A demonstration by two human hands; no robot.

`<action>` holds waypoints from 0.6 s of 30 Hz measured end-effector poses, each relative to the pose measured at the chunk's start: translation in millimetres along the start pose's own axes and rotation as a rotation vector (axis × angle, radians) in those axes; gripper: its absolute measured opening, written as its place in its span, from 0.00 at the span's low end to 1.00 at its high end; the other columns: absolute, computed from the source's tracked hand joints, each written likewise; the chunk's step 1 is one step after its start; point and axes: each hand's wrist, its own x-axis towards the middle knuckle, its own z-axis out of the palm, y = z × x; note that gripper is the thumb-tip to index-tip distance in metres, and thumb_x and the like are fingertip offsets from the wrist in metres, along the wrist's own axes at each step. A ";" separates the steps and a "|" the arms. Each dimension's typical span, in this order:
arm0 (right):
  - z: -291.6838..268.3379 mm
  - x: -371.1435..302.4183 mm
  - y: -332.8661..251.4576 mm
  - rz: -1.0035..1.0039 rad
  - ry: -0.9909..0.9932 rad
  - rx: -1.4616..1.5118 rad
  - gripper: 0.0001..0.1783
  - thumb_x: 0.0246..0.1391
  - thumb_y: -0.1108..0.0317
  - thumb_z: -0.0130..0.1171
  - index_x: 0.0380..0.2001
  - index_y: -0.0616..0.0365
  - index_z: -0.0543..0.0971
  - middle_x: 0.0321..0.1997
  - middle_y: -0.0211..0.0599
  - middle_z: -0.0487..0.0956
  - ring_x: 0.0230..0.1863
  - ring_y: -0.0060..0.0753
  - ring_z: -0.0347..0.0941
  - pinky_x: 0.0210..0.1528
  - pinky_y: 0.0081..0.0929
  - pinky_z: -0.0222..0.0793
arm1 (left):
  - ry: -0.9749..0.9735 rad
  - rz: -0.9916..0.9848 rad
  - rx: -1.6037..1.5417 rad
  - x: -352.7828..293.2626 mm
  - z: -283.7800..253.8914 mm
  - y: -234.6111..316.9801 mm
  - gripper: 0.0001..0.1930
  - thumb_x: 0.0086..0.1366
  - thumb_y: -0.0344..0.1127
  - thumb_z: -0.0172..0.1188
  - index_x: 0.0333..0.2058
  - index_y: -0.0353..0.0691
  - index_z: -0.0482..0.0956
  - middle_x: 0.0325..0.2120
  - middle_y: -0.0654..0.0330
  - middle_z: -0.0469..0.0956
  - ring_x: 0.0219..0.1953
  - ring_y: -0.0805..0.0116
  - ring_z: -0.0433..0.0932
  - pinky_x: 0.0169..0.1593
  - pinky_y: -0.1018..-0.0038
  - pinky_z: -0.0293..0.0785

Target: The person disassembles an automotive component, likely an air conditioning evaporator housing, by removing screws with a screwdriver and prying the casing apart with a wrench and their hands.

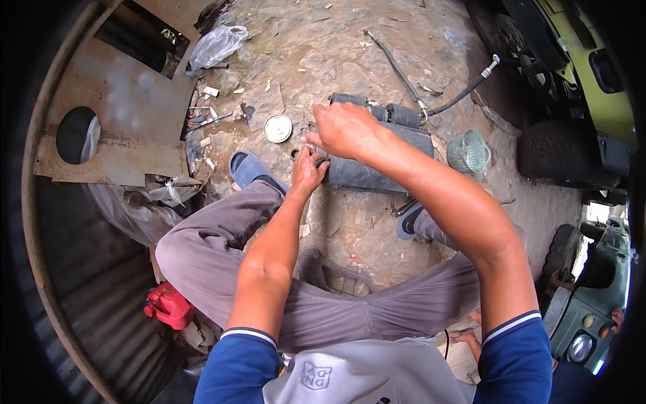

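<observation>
Centre frame: left hand (309,173) curled at the left end of the black housing (377,174); can't tell if it grips. Housing lies on stony ground, looks like stiff plastic, probably bulky, maybe slick. I'd lift by both short ends, sparing the round part (404,116) up top. Right hand (346,129) over its upper-left corner, fingers narrowed, contents hidden from me.

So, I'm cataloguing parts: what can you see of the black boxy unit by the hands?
The black boxy unit looks like plastic, with rounded parts along its far side. It lies on the rough ground in front of the person. The left hand is at its left end; the right hand is over its far left area, and the right forearm hides some of it. Exact finger contact is unclear.
</observation>
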 end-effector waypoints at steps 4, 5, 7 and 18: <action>14.8 -12.0 8.4 -0.119 0.114 -0.030 0.21 0.49 0.66 0.70 0.44 0.65 0.77 0.45 0.58 0.75 0.47 0.65 0.77 0.46 0.52 0.74 | 0.013 -0.017 -0.022 3.2 3.1 1.3 0.13 0.56 0.37 0.71 0.39 0.39 0.86 0.37 0.52 0.72 0.45 0.49 0.74 0.50 0.57 0.72; 19.3 -13.7 10.4 -0.156 0.152 0.017 0.18 0.49 0.68 0.67 0.42 0.65 0.78 0.44 0.59 0.77 0.46 0.64 0.78 0.45 0.50 0.76 | 0.018 -0.012 -0.021 3.9 1.8 -0.9 0.12 0.56 0.36 0.70 0.38 0.38 0.86 0.36 0.52 0.72 0.45 0.49 0.74 0.50 0.57 0.72; 21.8 -20.0 13.8 -0.215 0.223 0.106 0.13 0.50 0.73 0.62 0.40 0.64 0.80 0.42 0.60 0.79 0.45 0.61 0.80 0.44 0.48 0.78 | 0.023 0.010 -0.021 5.7 1.1 3.5 0.11 0.56 0.36 0.70 0.37 0.38 0.85 0.36 0.51 0.72 0.45 0.48 0.74 0.50 0.57 0.72; 32.2 -47.1 46.4 -0.271 0.231 0.079 0.13 0.51 0.71 0.60 0.40 0.64 0.77 0.41 0.57 0.78 0.47 0.61 0.76 0.46 0.52 0.72 | -0.120 0.192 0.063 12.1 -5.5 7.4 0.10 0.58 0.32 0.67 0.35 0.33 0.79 0.32 0.49 0.73 0.39 0.44 0.75 0.46 0.55 0.73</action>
